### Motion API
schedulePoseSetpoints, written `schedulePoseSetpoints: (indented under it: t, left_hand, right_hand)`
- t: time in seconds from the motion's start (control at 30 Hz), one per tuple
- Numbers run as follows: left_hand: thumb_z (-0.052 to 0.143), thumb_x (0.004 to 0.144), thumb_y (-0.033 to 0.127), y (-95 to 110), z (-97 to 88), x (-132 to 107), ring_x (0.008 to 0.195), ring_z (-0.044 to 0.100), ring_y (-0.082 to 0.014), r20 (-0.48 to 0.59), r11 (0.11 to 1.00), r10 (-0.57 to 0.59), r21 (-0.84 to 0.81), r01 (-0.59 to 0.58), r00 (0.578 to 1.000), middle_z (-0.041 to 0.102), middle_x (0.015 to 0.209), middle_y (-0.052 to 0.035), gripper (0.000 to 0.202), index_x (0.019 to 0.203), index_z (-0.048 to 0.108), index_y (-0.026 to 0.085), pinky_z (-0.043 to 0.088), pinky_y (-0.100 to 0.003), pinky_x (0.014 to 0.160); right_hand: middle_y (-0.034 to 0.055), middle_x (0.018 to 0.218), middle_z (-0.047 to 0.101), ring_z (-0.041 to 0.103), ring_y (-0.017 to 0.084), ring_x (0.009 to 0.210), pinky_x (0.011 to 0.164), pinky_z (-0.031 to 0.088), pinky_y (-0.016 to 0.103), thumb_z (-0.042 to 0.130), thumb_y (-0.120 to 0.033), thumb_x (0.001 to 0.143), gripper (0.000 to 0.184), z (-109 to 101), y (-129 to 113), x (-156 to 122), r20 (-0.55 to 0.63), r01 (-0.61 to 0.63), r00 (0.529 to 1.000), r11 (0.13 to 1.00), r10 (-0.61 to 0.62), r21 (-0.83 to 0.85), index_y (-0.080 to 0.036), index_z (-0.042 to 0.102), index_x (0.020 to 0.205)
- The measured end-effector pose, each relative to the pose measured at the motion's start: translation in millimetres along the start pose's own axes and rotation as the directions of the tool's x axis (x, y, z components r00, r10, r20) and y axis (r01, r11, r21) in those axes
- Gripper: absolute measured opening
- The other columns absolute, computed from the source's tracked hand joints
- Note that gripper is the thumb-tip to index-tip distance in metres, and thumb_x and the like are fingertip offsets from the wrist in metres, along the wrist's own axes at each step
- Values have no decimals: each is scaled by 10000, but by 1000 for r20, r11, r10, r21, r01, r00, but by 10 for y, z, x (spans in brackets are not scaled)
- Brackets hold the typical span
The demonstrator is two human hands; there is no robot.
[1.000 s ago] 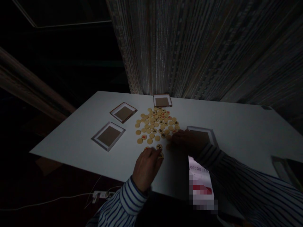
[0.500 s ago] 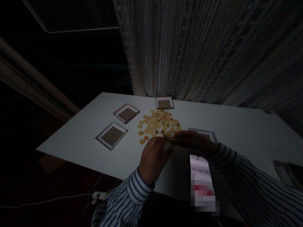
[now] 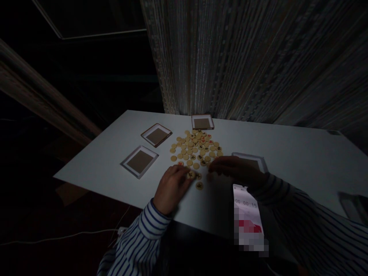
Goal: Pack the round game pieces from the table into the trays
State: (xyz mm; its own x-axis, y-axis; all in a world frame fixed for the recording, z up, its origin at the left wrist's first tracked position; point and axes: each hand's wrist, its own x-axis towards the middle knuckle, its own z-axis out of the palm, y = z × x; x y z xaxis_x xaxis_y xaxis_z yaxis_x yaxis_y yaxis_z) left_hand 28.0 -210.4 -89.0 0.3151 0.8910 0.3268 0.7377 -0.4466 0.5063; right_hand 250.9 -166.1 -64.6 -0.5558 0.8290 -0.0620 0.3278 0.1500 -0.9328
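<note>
A heap of several round yellow game discs (image 3: 197,147), some marked in black or red, lies in the middle of a white table (image 3: 293,161). My left hand (image 3: 171,188) rests at the heap's near edge, its fingers curled down onto a black-marked disc (image 3: 191,175). Two more discs (image 3: 199,185) lie just right of it. My right hand (image 3: 232,170) lies in shadow at the heap's right near corner, fingertips pointing left toward the discs. Its fingers look loosely curved, and whether they hold anything is too dark to see.
Four shallow white-rimmed trays with brown insides stand around the heap: two at the left (image 3: 139,161) (image 3: 156,135), one behind (image 3: 202,122), one at the right (image 3: 257,161) partly under my right wrist. A phone showing a timer (image 3: 246,209) lies near the front edge. A cable runs across the floor.
Both hands came together above the table half a second ago, then parted. My left hand has come back down onto discs at the heap's near edge; the right stays beside it.
</note>
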Motion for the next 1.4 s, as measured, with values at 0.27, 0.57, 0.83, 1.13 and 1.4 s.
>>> schedulePoseSetpoints:
  t: [0.27,0.57,0.83,1.13,1.4]
  left_hand:
    - [550,784,267,-74,105,68,856,527,-207,175,959,-79,283,27,981,571,916,-82,190,927,641,181,442,-343,779]
    - [547,777,275,-32,125,156,853,515,-210,300,925,-124,380,1,946,540,930,-86,173,887,642,181,422,-331,746]
    - [579,771,283,-22,71,127,877,528,-210,218,973,-58,231,6,974,564,921,-78,259,1010,623,196,441,-340,770]
    - [607,763,242,211,177,174,909,552,-202,19,995,100,-27,-99,995,622,971,-68,300,1052,578,169,455,-351,812]
    - [542,814,234,277,243,213,863,576,-189,-1,988,144,-48,-144,990,646,924,-69,195,987,592,161,470,-351,762]
  right_hand:
    - [52,769,651,583,146,680,606,450,271,518,-356,793,222,60,240,-83,-98,-10,993,763,-69,-646,-179,640,846]
    - [102,953,621,573,188,847,704,413,296,405,-222,860,222,215,111,42,157,106,985,480,68,-871,-152,613,894]
    - [51,798,653,584,146,724,656,433,264,459,-241,823,203,191,185,81,25,-27,998,818,51,-575,-159,645,817]
    - [-15,606,578,479,61,514,448,346,186,551,-379,769,246,68,-27,21,18,-257,967,964,256,73,-155,649,748]
    - [-26,551,559,480,52,480,434,335,183,584,-353,748,222,94,-33,-21,-17,-246,968,957,252,156,-141,638,711]
